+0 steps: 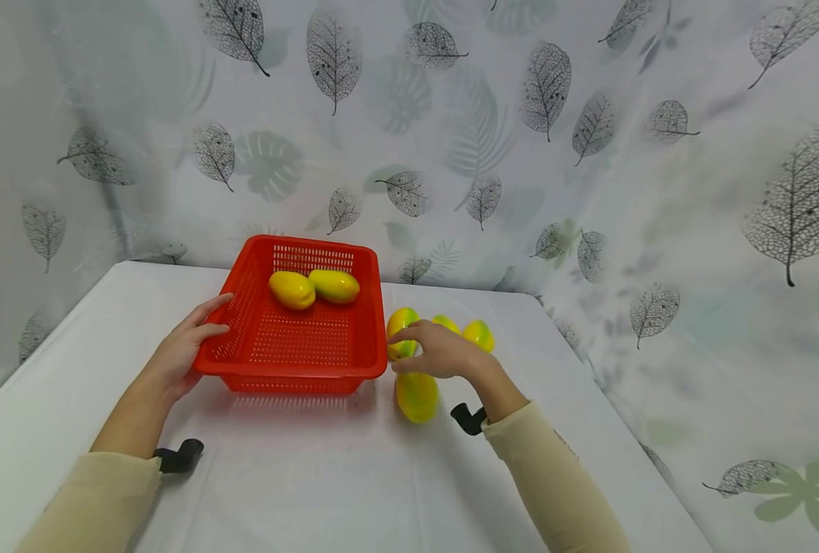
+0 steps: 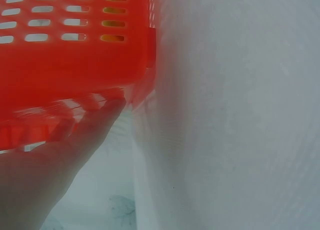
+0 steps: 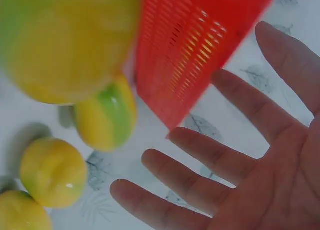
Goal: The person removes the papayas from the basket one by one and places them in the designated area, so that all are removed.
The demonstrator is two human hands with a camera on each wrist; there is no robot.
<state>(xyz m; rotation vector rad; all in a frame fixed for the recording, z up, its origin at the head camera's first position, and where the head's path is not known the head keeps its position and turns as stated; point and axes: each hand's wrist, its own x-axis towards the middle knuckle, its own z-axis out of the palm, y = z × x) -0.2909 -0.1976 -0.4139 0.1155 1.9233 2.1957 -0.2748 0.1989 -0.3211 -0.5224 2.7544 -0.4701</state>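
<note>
A red perforated plastic basket stands on the table with two smooth yellow fruits, mango-like in shape, lying inside. My left hand grips the basket's left rim; in the left wrist view its fingers lie against the red wall and part of the hand is out of frame. Beside the basket's right wall hovers my right hand, fingers spread and holding nothing. Below and behind it are several yellow-green fruits, one nearer and one partly hidden by the hand.
The white-covered table reaches back to a leaf-patterned curtain. Two more yellow-green fruits, one at the right, lie behind the right hand. A black wrist mount sticks out from the left sleeve, another from the right.
</note>
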